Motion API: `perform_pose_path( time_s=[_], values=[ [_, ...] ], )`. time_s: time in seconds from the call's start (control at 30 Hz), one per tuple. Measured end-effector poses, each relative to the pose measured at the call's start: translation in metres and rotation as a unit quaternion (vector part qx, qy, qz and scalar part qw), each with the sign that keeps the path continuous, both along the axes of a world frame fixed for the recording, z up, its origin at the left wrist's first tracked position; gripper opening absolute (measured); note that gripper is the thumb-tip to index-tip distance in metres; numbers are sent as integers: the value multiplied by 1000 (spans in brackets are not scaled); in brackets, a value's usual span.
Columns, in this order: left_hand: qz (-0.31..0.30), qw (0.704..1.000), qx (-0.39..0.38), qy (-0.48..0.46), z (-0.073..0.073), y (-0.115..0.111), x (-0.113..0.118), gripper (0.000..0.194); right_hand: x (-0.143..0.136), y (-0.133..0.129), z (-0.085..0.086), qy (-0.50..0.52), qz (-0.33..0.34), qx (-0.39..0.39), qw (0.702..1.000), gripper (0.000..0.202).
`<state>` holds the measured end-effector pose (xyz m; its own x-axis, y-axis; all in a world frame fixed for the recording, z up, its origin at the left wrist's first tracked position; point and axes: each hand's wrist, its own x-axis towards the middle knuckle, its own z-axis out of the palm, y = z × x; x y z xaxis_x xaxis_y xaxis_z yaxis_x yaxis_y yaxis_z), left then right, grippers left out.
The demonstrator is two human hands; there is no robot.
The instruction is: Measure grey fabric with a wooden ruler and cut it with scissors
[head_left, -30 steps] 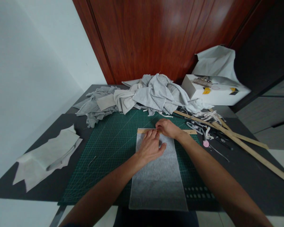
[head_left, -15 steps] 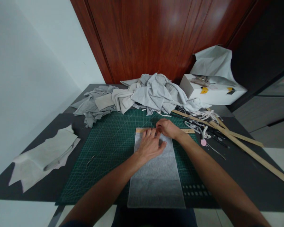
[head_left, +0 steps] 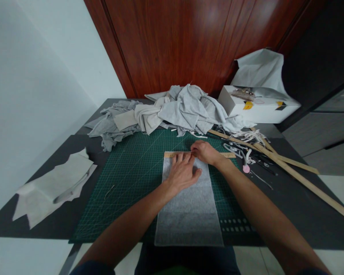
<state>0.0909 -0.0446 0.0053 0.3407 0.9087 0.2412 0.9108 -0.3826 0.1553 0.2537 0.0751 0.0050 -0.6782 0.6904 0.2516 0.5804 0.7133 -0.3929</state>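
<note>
A long strip of grey fabric [head_left: 189,225] lies flat on a green cutting mat [head_left: 132,172]. Across its far end runs a wooden ruler [head_left: 228,155], sticking out past the fabric on the right. My left hand [head_left: 183,172] rests flat on the fabric, fingers stretched out and their tips on the ruler. Just right of those fingertips, my right hand [head_left: 205,152] is closed in a pinch at the ruler's far edge. Whatever sits between its fingers is hidden or too small to name.
Crumpled grey and cream fabric [head_left: 183,110] is heaped at the back. A white box [head_left: 258,109] stands back right, near long wooden strips [head_left: 292,172] and tangled cords [head_left: 243,152]. Pale fabric pieces [head_left: 57,183] lie left. A thin metal tool [head_left: 109,191] is on the mat.
My right hand has shifted slightly along the ruler to the right. The left hand stays pressed in place. The whole view has tilted down a little.
</note>
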Motion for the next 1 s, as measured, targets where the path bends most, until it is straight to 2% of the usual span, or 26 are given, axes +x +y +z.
perform_pose_path(
  time_s=[0.27, 0.53, 0.77, 1.0],
  values=[
    [3, 1000, -1, -6, 1, 0, 0, 53, 24, -3, 6, -13, -26, -8, 1000, 17],
    [0, 1000, 3, 3, 0, -2, 1, 55, 12, -5, 6, -21, -20, -2, 1000, 13],
    [0, 1000, -2, -9, 1, -1, 1, 58, 39, -3, 5, -43, -38, 7, 998, 25],
    [-1, 1000, -6, -9, 1, -1, 1, 55, 31, -7, 5, -17, -36, -1, 999, 19]
  ],
)
